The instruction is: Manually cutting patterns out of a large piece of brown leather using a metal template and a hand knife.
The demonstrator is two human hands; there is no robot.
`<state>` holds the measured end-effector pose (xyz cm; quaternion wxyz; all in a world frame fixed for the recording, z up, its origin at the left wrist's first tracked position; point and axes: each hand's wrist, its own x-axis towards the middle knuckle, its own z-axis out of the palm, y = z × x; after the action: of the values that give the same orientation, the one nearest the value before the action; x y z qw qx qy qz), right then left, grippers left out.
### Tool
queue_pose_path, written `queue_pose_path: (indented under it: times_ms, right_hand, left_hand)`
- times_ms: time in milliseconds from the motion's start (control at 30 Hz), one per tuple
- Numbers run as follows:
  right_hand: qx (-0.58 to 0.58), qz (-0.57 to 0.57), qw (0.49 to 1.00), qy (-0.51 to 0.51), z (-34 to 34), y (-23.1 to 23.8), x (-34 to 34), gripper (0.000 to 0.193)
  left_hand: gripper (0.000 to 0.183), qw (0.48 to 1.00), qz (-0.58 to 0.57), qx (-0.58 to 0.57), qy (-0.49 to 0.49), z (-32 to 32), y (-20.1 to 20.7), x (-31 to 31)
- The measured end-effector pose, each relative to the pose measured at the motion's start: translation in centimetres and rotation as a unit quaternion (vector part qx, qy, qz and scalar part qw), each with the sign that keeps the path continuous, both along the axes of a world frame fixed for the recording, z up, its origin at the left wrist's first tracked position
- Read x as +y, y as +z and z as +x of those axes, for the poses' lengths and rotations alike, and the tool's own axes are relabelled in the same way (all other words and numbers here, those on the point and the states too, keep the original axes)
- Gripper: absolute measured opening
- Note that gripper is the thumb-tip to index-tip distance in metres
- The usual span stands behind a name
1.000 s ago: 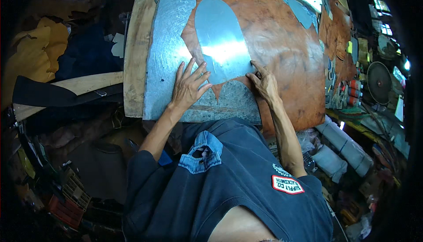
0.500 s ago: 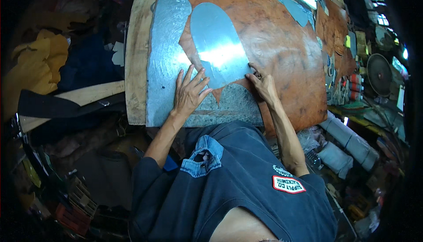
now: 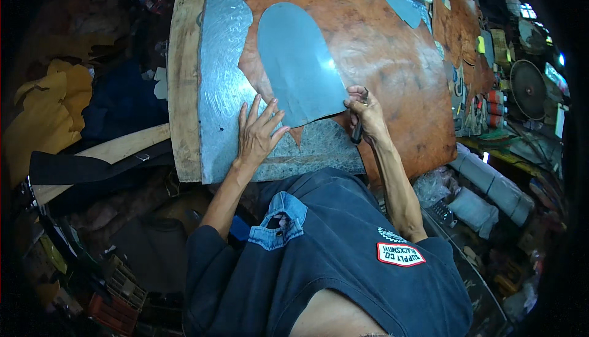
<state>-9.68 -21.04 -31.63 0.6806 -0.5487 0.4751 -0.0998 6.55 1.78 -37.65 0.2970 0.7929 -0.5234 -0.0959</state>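
A grey, round-topped flat template (image 3: 300, 61) lies over a brown mottled leather hide (image 3: 392, 85) on the bench in front of me. My left hand (image 3: 261, 131) is open, fingers spread, with its tips at the template's lower left corner. At the lower right corner my right hand (image 3: 366, 111) is closed, thumb and forefinger pinching the template's edge. A tool's dark handle (image 3: 356, 133) sticks out below that palm; its working end is hidden. Along the template's bottom edge, a thin dark gap shows on the right side. A small pointed tongue of leather (image 3: 297, 135) pokes out beneath it.
A scratched grey metal-like sheet (image 3: 221, 85) covers the bench's left side, beside a wooden board (image 3: 185, 79). Mustard leather pieces (image 3: 58, 98) lie at far left. On the right are hanging tools, red-and-white containers (image 3: 496, 110), a round fan (image 3: 527, 90) and wrapped rolls (image 3: 491, 180).
The template's glare has faded as it tilted, its lower right corner now pinched and slightly raised by my right hand. The dark handle has come into sight. My left hand stays nearly in place.
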Motion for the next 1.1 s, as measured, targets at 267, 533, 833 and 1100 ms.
queue_pose_path:
  times_ms: [267,533,833,1100]
  right_hand:
    - [-0.058,-0.002,0.978,-0.2,-10.6,2.0,-4.5,0.036]
    - [0.038,-0.027,0.971,-0.237,-18.8,1.5,-5.2,0.033]
    - [0.165,-0.042,0.971,-0.166,-15.7,1.8,-5.5,0.022]
    - [0.162,-0.078,0.981,-0.067,-11.0,0.5,-5.0,0.021]
  left_hand:
    - [0.054,0.994,0.077,-0.072,0.043,5.5,-0.2,-3.3]
    - [0.049,0.995,0.004,-0.042,0.096,10.2,0.6,-7.3]
    - [0.038,0.901,-0.016,0.353,0.252,12.9,-0.1,-7.4]
    - [0.032,0.927,0.008,0.293,0.232,13.3,0.3,-7.4]
